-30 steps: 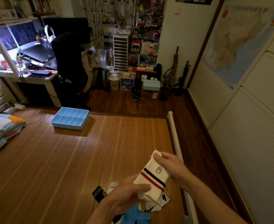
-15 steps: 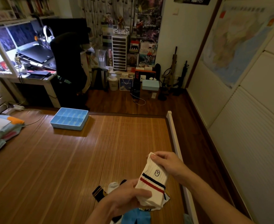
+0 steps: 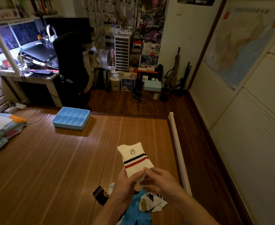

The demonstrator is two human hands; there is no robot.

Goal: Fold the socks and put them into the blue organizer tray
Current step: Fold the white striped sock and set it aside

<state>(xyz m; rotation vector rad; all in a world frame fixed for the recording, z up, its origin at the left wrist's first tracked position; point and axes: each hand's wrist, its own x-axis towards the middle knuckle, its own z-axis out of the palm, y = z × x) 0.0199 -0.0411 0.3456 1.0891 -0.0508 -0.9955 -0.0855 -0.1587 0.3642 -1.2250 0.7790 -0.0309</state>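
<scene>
A white sock (image 3: 136, 158) with a black and a red stripe and a small logo stands upright above the bamboo mat. My left hand (image 3: 125, 184) grips its lower end from the left, thumb on the front. My right hand (image 3: 159, 181) pinches the same lower end from the right. Below my hands lies a pile of loose socks (image 3: 141, 203): a light blue one, a white printed one and a black one with yellow stripes (image 3: 101, 194). The blue organizer tray (image 3: 71, 118) with several empty compartments sits far off at the mat's back left.
A bamboo mat (image 3: 52, 168) covers the bed. A white rail (image 3: 176, 143) runs along its right edge, with wooden floor beyond. A patterned pillow (image 3: 2, 130) lies at the left. A desk, a dark chair (image 3: 71, 65) and cluttered shelves stand behind the tray.
My right hand has left the sock's top and come down to its lower end beside my left hand. The sock now stands upright, its cuff pointing away from me.
</scene>
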